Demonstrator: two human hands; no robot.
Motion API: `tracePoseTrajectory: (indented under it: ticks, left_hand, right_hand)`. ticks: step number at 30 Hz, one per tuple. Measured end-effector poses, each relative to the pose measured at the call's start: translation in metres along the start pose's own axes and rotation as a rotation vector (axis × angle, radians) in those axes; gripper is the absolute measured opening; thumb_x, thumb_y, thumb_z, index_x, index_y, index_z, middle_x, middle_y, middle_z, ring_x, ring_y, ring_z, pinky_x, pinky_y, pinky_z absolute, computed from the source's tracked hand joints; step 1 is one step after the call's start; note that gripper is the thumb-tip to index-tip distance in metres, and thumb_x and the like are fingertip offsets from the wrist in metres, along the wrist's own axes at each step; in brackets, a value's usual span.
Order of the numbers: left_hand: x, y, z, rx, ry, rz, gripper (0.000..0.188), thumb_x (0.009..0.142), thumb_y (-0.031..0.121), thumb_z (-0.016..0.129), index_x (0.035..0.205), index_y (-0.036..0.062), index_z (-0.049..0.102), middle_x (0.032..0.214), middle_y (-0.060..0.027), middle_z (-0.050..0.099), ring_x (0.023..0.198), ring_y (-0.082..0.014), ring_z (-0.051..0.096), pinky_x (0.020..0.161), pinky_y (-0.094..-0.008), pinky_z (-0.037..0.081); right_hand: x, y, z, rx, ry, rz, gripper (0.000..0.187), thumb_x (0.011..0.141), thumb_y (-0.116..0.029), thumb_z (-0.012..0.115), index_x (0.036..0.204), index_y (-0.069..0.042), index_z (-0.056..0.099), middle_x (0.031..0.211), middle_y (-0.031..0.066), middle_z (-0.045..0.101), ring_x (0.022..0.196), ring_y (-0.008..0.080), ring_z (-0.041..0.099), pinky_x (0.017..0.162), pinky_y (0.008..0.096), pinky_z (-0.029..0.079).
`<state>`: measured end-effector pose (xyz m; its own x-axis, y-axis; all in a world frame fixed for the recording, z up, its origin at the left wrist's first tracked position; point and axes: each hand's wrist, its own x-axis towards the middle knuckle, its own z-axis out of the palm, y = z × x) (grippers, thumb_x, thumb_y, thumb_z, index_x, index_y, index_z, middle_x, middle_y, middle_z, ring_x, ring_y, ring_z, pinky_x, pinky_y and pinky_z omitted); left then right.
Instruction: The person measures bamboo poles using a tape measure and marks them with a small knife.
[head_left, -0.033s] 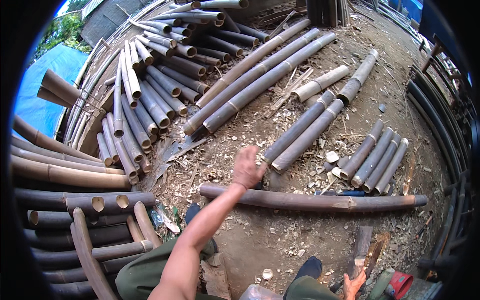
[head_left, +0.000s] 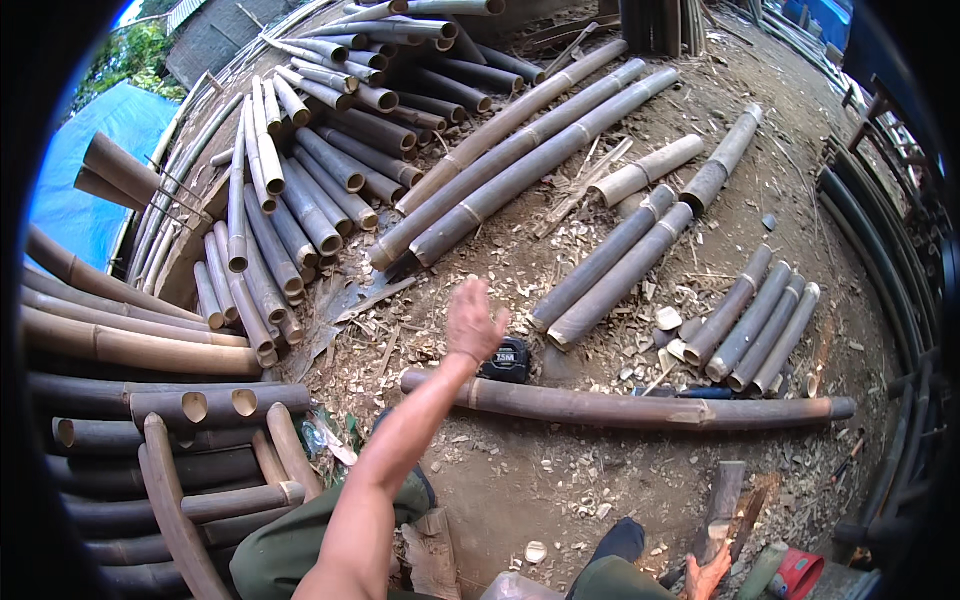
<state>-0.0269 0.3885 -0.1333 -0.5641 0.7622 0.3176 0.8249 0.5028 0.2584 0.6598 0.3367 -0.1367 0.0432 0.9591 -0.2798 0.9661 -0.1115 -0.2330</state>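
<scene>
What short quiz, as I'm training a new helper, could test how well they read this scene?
1. True or false: the left hand is clenched in a fist.
2. Which black thing lies on the ground by the left hand's wrist?
A) bucket
B) tape measure
C) helmet
3. Fill in: the red object is nearer the person's ____ hand.

Key:
1. False; it is open.
2. B
3. right; the right hand is at the lower right, beside it.
</scene>
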Motion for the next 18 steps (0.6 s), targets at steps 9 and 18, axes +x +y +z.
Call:
tracePoseTrajectory:
  ticks: [9,18]
  left_hand:
    - [0.082,-0.159,0.002,0.269,0.015,-0.146,0.082,0.076,0.048,0.075,0.134,-0.0006,0.044,0.140,-0.0213,0.043,0.118,-0.0375,0.052,0.098,-0.0472,0.045]
    - [0.106,-0.161,-0.016,0.441,0.149,-0.317,0.058,0.074,0.034,0.077,0.121,0.0066,0.060,0.132,-0.0182,0.053,0.121,-0.0336,0.052,0.102,-0.0467,0.043]
  right_hand:
    - [0.004,0.000,0.000,-0.130,0.024,-0.082,0.106,0.072,-0.035,0.084,0.153,-0.003,0.024,0.137,0.0342,0.045,0.125,0.0497,0.043,0.106,0.0525,0.035]
    - [-0.003,0.003,-0.001,-0.090,0.006,-0.003,0.104,0.072,-0.031,0.085,0.153,-0.004,0.025,0.141,0.0329,0.042,0.129,0.0483,0.039,0.108,0.0514,0.033]
